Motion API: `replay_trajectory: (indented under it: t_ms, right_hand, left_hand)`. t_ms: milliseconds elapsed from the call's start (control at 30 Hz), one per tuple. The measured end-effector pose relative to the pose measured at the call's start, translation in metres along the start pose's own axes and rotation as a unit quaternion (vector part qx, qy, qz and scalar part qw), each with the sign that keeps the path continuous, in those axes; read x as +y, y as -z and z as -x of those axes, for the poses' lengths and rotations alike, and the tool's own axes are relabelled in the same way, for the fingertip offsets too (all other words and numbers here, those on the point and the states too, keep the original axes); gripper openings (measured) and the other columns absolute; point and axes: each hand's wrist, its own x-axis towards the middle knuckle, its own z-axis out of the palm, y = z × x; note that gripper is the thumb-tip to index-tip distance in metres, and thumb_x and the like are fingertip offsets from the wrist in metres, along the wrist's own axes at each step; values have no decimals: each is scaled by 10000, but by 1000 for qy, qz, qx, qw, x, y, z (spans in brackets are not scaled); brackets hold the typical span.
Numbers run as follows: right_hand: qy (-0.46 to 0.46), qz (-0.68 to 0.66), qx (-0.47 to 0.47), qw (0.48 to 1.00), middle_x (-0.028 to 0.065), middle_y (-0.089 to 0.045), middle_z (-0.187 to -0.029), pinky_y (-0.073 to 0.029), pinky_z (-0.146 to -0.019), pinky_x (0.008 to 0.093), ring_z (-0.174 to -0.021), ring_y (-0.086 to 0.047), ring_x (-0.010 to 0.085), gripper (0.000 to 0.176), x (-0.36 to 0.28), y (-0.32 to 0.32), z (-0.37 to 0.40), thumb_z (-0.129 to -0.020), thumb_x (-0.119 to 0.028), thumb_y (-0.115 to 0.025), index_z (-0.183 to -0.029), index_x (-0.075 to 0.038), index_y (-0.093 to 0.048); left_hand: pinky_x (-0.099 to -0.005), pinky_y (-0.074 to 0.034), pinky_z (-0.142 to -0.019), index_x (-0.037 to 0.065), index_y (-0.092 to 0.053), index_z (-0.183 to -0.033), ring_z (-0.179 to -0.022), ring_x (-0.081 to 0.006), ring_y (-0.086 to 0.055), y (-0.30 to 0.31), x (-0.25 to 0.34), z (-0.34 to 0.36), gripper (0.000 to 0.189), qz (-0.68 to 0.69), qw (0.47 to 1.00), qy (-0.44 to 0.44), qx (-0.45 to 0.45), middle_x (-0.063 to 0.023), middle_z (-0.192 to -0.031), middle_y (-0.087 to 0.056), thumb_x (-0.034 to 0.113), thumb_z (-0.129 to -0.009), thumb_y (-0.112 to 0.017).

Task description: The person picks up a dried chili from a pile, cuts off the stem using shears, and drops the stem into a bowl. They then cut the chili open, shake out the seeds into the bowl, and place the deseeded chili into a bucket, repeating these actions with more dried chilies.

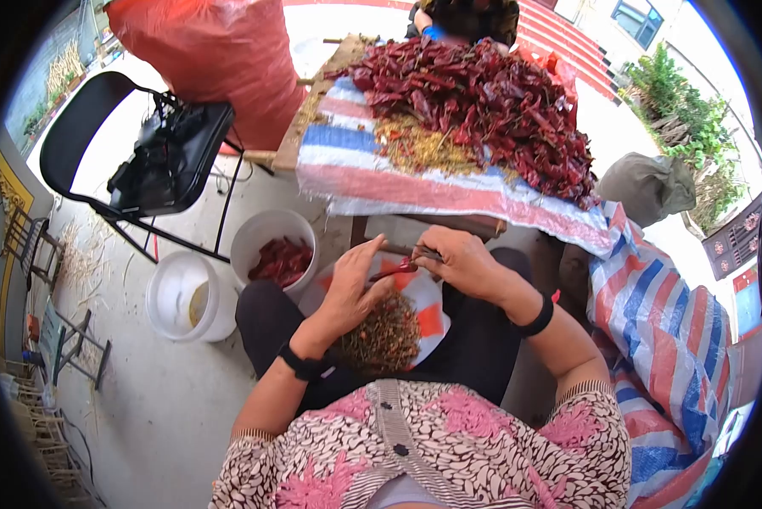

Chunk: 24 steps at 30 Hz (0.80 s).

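A dark red dried chili (395, 271) is held between my two hands over my lap. My right hand (462, 265) pinches its stem end and what looks like a small dark tool. My left hand (353, 284) has its fingers curved around the chili's other end. Below them, a pile of stems and bits (383, 337) lies on a white and orange sheet (432, 321) across my lap. In front, a large heap of dried red chilies (483, 102) covers a table with a striped sheet (355, 178); yellowish seeds (423, 146) lie beside the heap.
A white bucket with red chilies (272, 246) stands left of my knees, beside another white bucket (186, 297). Farther left are a black folding chair (143, 153) and a big red sack (220, 68). Another person (474, 19) sits beyond the table. Striped sheeting (661, 339) hangs at right.
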Motion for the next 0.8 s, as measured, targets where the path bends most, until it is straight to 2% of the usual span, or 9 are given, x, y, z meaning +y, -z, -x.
replay_trajectory:
  t_ms: [100, 133, 200, 300, 367, 533, 600, 733, 800]
  right_hand:
    - [42, -14, -23, 999, 120, -572, -884, -468, -671, 427, -854, -581, 348, 166, -18, -7, -1, -826, -174, -648, -911, -65, -556]
    - [42, -46, -21, 998, 115, -584, -843, -460, -663, 394, -795, -585, 307, 172, -18, -10, -1, -819, -142, -657, -938, -51, -572]
    - [2, -182, -24, 983, 50, -602, -748, -436, -578, 281, -631, -551, 135, 176, -17, -19, 0, -844, -128, -670, -972, -36, -591]
    - [-174, -464, -37, 868, -20, -578, -727, -396, -514, 199, -580, -483, 34, 150, -28, -28, 7, -883, -172, -662, -947, -49, -601]
    - [-160, -468, -19, 869, -48, -554, -708, -356, -477, 162, -536, -450, 6, 152, -30, -34, 10, -903, -194, -648, -940, -55, -601]
    - [-141, -480, -8, 866, -54, -554, -710, -349, -470, 159, -533, -449, 7, 155, -34, -40, 16, -894, -209, -660, -933, -67, -613]
    - [-179, -537, 9, 824, -56, -549, -707, -343, -471, 156, -539, -451, 6, 155, -40, -46, 18, -893, -212, -661, -938, -70, -619]
    - [-234, -551, 60, 798, -56, -549, -706, -326, -470, 152, -541, -443, 2, 159, -57, -56, 22, -892, -216, -662, -958, -75, -631]
    - [-218, -475, 97, 847, -54, -564, -760, -363, -488, 165, -562, -475, 19, 162, -57, -64, 22, -890, -205, -665, -952, -62, -625]
  left_hand:
    - [-320, -400, -961, 21, -411, -1367, -1130, -185, -517, -7, 12, 10, 495, 319, 935, 122, -93, -117, -1246, -535, 213, -941, -572]
    - [-263, -434, -890, 22, -465, -1325, -1043, -102, -520, -3, 15, 14, 412, 289, 940, 133, -125, -74, -1168, -558, 208, -967, -548]
    - [-267, -431, -892, 31, -496, -1298, -1037, -97, -516, -7, 9, 23, 386, 394, 888, 202, -129, -72, -1140, -564, 218, -965, -551]
    - [-265, -432, -901, 32, -511, -1272, -1028, -104, -532, -7, 14, 33, 387, 538, 798, 247, -110, -64, -1149, -580, 269, -968, -543]
    - [-265, -434, -898, 18, -506, -1267, -1000, -120, -548, 0, 25, 33, 397, 647, 715, 240, -110, -66, -1160, -596, 280, -969, -533]
    - [-260, -446, -890, 39, -519, -1236, -965, -100, -547, -1, 11, 41, 375, 659, 681, 291, -132, -28, -1090, -584, 268, -946, -577]
    - [-259, -447, -889, 47, -539, -1208, -952, -96, -547, 0, 13, 40, 324, 678, 664, 285, -134, -22, -1080, -587, 208, -933, -599]
    - [-238, -471, -830, 51, -587, -1107, -897, -87, -574, -15, 12, 41, 222, 636, 717, 281, -42, -7, -1013, -608, 125, -902, -631]
    - [-225, -486, -791, 60, -601, -1073, -859, -84, -587, -20, 11, 42, 200, 604, 743, 289, -6, -1, -982, -611, 129, -891, -646]
